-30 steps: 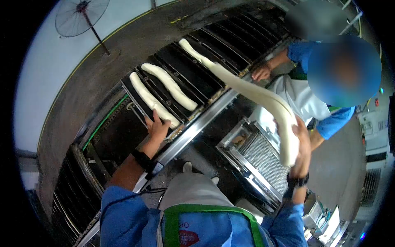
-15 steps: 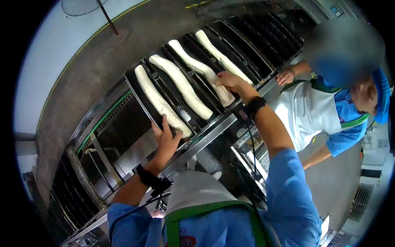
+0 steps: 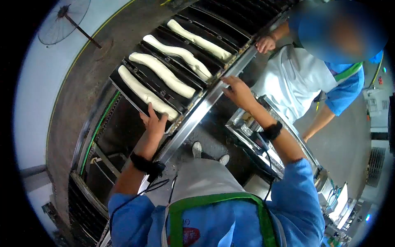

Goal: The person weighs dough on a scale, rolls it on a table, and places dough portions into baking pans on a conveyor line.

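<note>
Black troughed trays (image 3: pixel 210 25), edged by a metal rail (image 3: pixel 201 112), cross from 10 to 1 o'clock. A co-worker (image 3: pixel 286 78) stands at 2 o'clock. Four white dough strands (image 3: pixel 164 75) lie at 11 o'clock, one per trough, presumably to stay separate. The left hand (image 3: pixel 154 125), at 9 o'clock, fingers spread, appears to touch the nearest strand (image 3: pixel 135 87), perhaps steadying it. The right hand (image 3: pixel 240 94), at 2 o'clock, is half-open and empty.

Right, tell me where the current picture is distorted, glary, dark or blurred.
Head view: black corners and the bowed base of the wall suggest wide-angle distortion; head view: glare on the rail, far trays very dark; head view: the co-worker's head blurred, the dough fairly sharp.
</note>
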`<action>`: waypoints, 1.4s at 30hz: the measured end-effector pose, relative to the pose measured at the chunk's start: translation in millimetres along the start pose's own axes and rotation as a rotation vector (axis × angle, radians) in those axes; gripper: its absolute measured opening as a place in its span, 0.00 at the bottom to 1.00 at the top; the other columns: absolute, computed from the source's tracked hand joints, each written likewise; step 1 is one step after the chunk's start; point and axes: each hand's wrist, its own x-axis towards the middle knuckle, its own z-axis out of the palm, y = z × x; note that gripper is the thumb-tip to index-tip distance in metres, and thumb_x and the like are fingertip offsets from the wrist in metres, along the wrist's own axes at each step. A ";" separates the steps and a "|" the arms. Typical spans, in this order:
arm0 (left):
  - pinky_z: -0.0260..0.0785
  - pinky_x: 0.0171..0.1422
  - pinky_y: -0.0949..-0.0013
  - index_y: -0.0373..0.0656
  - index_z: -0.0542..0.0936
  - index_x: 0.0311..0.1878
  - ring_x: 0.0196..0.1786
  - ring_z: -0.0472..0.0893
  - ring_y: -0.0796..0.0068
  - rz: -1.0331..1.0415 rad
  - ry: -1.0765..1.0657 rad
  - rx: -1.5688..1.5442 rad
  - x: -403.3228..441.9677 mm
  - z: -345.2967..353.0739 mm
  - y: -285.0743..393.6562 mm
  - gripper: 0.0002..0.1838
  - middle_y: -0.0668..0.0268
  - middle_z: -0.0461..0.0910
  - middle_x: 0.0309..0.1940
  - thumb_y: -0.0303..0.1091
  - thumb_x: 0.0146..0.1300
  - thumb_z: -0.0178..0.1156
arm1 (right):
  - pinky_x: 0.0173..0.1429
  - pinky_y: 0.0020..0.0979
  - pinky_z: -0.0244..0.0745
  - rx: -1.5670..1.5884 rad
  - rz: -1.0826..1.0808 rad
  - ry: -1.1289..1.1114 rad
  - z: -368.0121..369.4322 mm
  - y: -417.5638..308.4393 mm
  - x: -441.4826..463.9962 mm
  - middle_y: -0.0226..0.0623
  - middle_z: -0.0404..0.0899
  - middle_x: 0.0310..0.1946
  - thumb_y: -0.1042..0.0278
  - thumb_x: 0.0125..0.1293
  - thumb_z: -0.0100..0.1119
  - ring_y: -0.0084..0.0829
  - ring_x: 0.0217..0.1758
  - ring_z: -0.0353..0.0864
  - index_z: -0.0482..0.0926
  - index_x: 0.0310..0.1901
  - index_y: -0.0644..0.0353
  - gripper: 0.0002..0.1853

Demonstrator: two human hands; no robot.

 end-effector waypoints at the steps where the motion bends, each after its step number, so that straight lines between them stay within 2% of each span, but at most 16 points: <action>1: 0.41 0.62 0.58 0.43 0.48 0.61 0.59 0.46 0.40 -0.056 -0.011 -0.010 1.1 -0.7 1.8 0.41 0.35 0.37 0.57 0.43 0.45 0.57 | 0.43 0.35 0.67 0.023 -0.013 -0.040 -5.0 6.0 -25.7 0.48 0.71 0.37 0.68 0.51 0.53 0.45 0.39 0.71 0.68 0.44 0.65 0.18; 4: 0.41 0.63 0.58 0.46 0.49 0.61 0.61 0.44 0.42 -0.072 0.073 0.023 9.7 6.2 -12.2 0.42 0.38 0.40 0.58 0.43 0.43 0.57 | 0.40 0.31 0.68 0.127 0.141 -0.196 -21.9 34.6 -114.0 0.45 0.72 0.39 0.71 0.51 0.52 0.39 0.36 0.73 0.72 0.39 0.66 0.13; 6: 0.42 0.61 0.55 0.49 0.55 0.59 0.62 0.46 0.48 0.306 0.448 0.419 -1.1 -11.8 39.6 0.35 0.44 0.43 0.59 0.40 0.45 0.55 | 0.39 0.30 0.68 0.205 0.388 -0.181 -52.3 41.2 -170.7 0.43 0.73 0.39 0.71 0.51 0.52 0.36 0.35 0.74 0.72 0.38 0.66 0.12; 10: 0.53 0.52 0.57 0.54 0.62 0.56 0.47 0.67 0.63 0.700 -0.068 0.698 30.4 4.4 75.1 0.23 0.55 0.69 0.41 0.36 0.55 0.48 | 0.40 0.28 0.69 0.270 0.871 -0.105 -80.9 90.8 -297.7 0.41 0.76 0.34 0.67 0.54 0.51 0.30 0.35 0.76 0.73 0.40 0.63 0.13; 12: 0.60 0.42 0.66 0.53 0.70 0.51 0.29 0.73 0.66 0.391 -0.279 0.945 57.3 21.3 72.5 0.17 0.60 0.74 0.21 0.43 0.60 0.42 | 0.42 0.31 0.69 0.211 0.961 0.008 -98.9 81.5 -350.1 0.44 0.75 0.35 0.67 0.56 0.46 0.34 0.38 0.75 0.72 0.41 0.63 0.13; 16: 0.51 0.58 0.66 0.45 0.64 0.55 0.55 0.63 0.61 0.066 -0.635 0.529 60.8 10.1 63.4 0.29 0.57 0.60 0.56 0.56 0.56 0.40 | 0.37 0.34 0.68 0.028 1.140 0.035 -112.7 85.8 -445.7 0.42 0.76 0.31 0.65 0.53 0.48 0.39 0.33 0.74 0.73 0.38 0.60 0.12; 23: 0.42 0.63 0.59 0.50 0.61 0.57 0.59 0.56 0.57 -0.108 -0.584 0.740 61.6 10.0 -2.3 0.30 0.57 0.54 0.59 0.59 0.58 0.33 | 0.46 0.38 0.64 -0.481 1.549 0.322 -117.7 153.3 -593.1 0.46 0.71 0.39 0.66 0.48 0.52 0.44 0.42 0.70 0.68 0.44 0.61 0.20; 25: 0.54 0.56 0.64 0.45 0.66 0.53 0.53 0.64 0.64 0.385 -0.552 0.709 68.1 3.5 -48.5 0.27 0.59 0.60 0.55 0.54 0.60 0.33 | 0.46 0.37 0.65 -0.789 1.342 0.392 -117.6 184.3 -640.8 0.46 0.70 0.39 0.70 0.54 0.44 0.40 0.41 0.70 0.67 0.46 0.61 0.16; 26: 0.56 0.53 0.62 0.43 0.70 0.48 0.50 0.67 0.64 0.149 -0.677 0.606 48.4 4.1 -12.6 0.23 0.57 0.67 0.49 0.49 0.62 0.34 | 0.46 0.35 0.65 -0.378 1.772 0.256 -151.0 186.2 -617.8 0.45 0.68 0.45 0.67 0.56 0.44 0.38 0.45 0.69 0.67 0.47 0.60 0.16; 27: 0.57 0.51 0.63 0.41 0.70 0.45 0.47 0.69 0.63 0.103 -0.590 0.559 6.7 -0.7 33.5 0.19 0.58 0.72 0.41 0.43 0.61 0.36 | 0.49 0.33 0.64 -0.502 1.477 0.378 -168.6 162.9 -590.6 0.42 0.72 0.39 0.63 0.57 0.42 0.34 0.43 0.71 0.71 0.43 0.59 0.14; 28: 0.60 0.47 0.61 0.43 0.71 0.44 0.45 0.70 0.61 0.563 -0.499 0.744 9.3 0.5 7.2 0.17 0.59 0.73 0.40 0.41 0.59 0.38 | 0.55 0.30 0.60 -0.873 1.205 0.334 -149.3 208.6 -649.2 0.40 0.70 0.45 0.61 0.57 0.43 0.32 0.49 0.68 0.70 0.46 0.56 0.17; 29: 0.62 0.43 0.60 0.45 0.72 0.43 0.43 0.71 0.59 1.004 -0.229 0.954 11.0 2.2 -18.6 0.15 0.60 0.73 0.39 0.40 0.57 0.41 | 0.58 0.31 0.57 -1.052 1.234 -0.206 -168.3 193.6 -624.6 0.37 0.67 0.50 0.58 0.56 0.45 0.31 0.53 0.64 0.69 0.48 0.54 0.18; 30: 0.62 0.43 0.62 0.47 0.72 0.43 0.43 0.71 0.60 0.546 -0.357 1.087 -8.3 -2.0 15.5 0.15 0.60 0.73 0.40 0.40 0.56 0.44 | 0.59 0.33 0.53 -0.927 1.453 -0.262 -172.4 220.6 -629.1 0.35 0.61 0.55 0.56 0.55 0.45 0.31 0.58 0.57 0.69 0.48 0.50 0.19; 32: 0.59 0.47 0.61 0.50 0.72 0.46 0.45 0.70 0.59 0.290 -0.189 0.719 -5.5 3.4 -20.6 0.16 0.59 0.72 0.42 0.43 0.55 0.48 | 0.57 0.38 0.54 -0.915 1.522 -0.482 -183.7 220.4 -606.8 0.34 0.58 0.56 0.53 0.52 0.48 0.38 0.59 0.54 0.64 0.53 0.47 0.24; 38: 0.48 0.56 0.50 0.54 0.65 0.52 0.59 0.54 0.54 0.049 -0.120 0.689 -38.5 -6.6 49.6 0.21 0.56 0.56 0.55 0.47 0.55 0.49 | 0.54 0.48 0.55 -0.908 1.280 -0.568 -197.8 277.3 -622.9 0.34 0.62 0.54 0.55 0.51 0.48 0.40 0.59 0.54 0.68 0.48 0.49 0.21; 42: 0.48 0.56 0.51 0.53 0.65 0.51 0.58 0.54 0.55 0.196 -0.024 0.659 -23.4 2.8 57.9 0.21 0.58 0.56 0.55 0.45 0.54 0.51 | 0.40 0.34 0.65 -0.168 1.119 -0.065 -241.6 239.7 -568.9 0.44 0.72 0.31 0.64 0.42 0.58 0.39 0.33 0.70 0.70 0.38 0.66 0.20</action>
